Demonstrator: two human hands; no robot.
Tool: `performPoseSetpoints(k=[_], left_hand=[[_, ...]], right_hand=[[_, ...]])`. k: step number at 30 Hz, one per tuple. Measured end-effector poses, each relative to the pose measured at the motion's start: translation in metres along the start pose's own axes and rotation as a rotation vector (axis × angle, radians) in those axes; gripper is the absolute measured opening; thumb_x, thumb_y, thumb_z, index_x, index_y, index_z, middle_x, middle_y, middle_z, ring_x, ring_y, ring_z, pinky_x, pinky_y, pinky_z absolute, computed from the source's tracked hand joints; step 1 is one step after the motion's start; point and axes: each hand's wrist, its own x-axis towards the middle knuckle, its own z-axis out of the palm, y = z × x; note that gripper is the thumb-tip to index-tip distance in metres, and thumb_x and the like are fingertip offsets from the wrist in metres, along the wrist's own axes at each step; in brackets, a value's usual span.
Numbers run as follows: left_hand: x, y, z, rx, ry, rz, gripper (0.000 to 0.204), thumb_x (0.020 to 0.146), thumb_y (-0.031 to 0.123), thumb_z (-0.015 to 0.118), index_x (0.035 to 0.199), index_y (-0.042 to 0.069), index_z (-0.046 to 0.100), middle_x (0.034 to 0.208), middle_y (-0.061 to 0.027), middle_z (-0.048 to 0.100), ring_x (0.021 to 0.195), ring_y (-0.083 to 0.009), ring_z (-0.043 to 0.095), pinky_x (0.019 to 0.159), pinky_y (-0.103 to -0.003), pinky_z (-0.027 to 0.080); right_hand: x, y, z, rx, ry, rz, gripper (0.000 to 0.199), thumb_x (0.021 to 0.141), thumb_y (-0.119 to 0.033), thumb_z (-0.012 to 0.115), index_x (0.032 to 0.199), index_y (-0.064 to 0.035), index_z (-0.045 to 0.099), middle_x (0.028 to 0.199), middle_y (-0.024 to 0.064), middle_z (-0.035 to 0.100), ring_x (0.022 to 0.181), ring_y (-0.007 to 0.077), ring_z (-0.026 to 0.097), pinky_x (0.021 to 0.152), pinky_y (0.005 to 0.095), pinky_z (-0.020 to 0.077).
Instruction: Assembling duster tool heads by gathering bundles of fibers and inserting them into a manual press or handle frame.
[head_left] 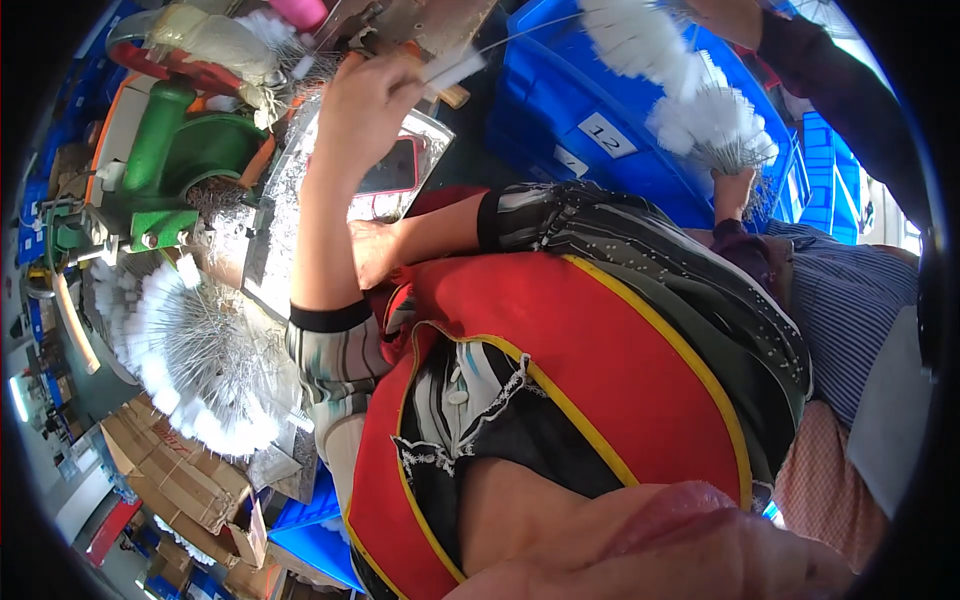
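My left hand (365,105) is raised over the workbench, its fingers pinched on a thin wire brush (455,72) with a white, motion-blurred tuft. The brush's wire stem seems to run up and right. Lower down, my right hand (372,252) rests by the metal tray (432,135). My left forearm partly covers it, so its fingers do not show. On the tray lies a phone (392,168) with a red edge. Left of my forearms stands a green machine (160,145), thin wire pieces heaped around it.
A large bundle of white-tipped wire brushes (215,350) lies at left. Blue crates (560,100) stand at upper right. Beside them, a co-worker's hand (735,192) grips another white-tipped bundle (715,125). Cardboard boxes (175,465) are at lower left.
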Motion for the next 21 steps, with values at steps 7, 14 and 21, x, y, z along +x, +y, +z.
performPoseSetpoints(k=[7, 14, 21], left_hand=[[-0.129, -0.019, -0.081, 0.134, 0.005, -0.417, 0.009, 0.071, 0.011, 0.053, 0.072, 0.002, 0.054, 0.070, -0.0110, 0.054, 0.073, -0.0261, 0.049, 0.065, -0.034, 0.039], [-0.263, -0.003, -0.129, 0.326, -0.099, -0.421, 0.007, 0.067, 0.009, 0.056, 0.069, 0.004, 0.052, 0.068, -0.0067, 0.049, 0.071, -0.0236, 0.045, 0.065, -0.032, 0.038], [-0.327, 0.030, -0.135, 0.253, 0.266, -0.756, 0.007, 0.074, 0.012, 0.054, 0.079, 0.007, 0.056, 0.072, -0.0042, 0.051, 0.071, -0.0175, 0.049, 0.064, -0.027, 0.040]], right_hand=[[0.005, 0.068, -0.026, 0.761, 0.540, -0.783, 0.017, 0.057, -0.014, 0.055, 0.046, -0.0072, 0.045, 0.054, 0.0093, 0.046, 0.047, 0.0265, 0.047, 0.043, 0.0363, 0.0381], [0.007, 0.053, -0.114, 0.677, 0.911, -0.720, 0.013, 0.062, -0.010, 0.063, 0.070, -0.0035, 0.055, 0.066, 0.0103, 0.053, 0.054, 0.0231, 0.048, 0.056, 0.0308, 0.0404], [0.034, 0.014, -0.083, 0.758, 0.170, -0.667, 0.023, 0.081, -0.019, 0.048, 0.067, -0.0014, 0.051, 0.053, 0.0143, 0.044, 0.050, 0.0270, 0.045, 0.048, 0.0346, 0.0353]])
